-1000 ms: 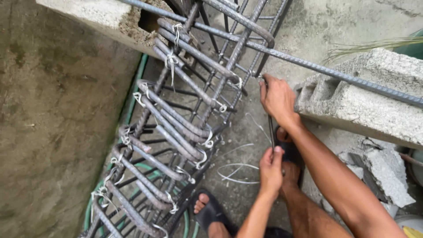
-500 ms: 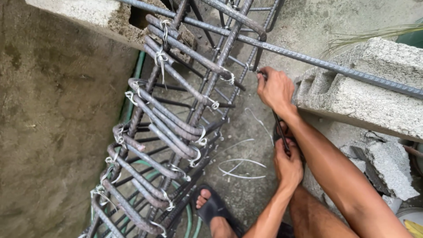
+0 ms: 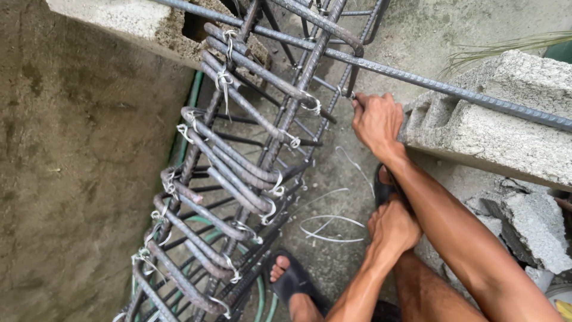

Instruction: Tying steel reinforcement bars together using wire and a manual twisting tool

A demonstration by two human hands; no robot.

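the right hand is up against the far side of the rebar cage, its fingers curled tight and pinching at a tie where a long rebar rod crosses the cage; what sits between the fingertips is too small to make out. the left hand hangs lower, near the person's knee, fingers folded in together, and whether it holds anything cannot be told. loose tie wire lies in loops on the concrete ground just beside that hand. the cage leans from the near left corner of the ground up toward a concrete block carrying the rod. a foot in a black sandal rests by the cage's lower end.
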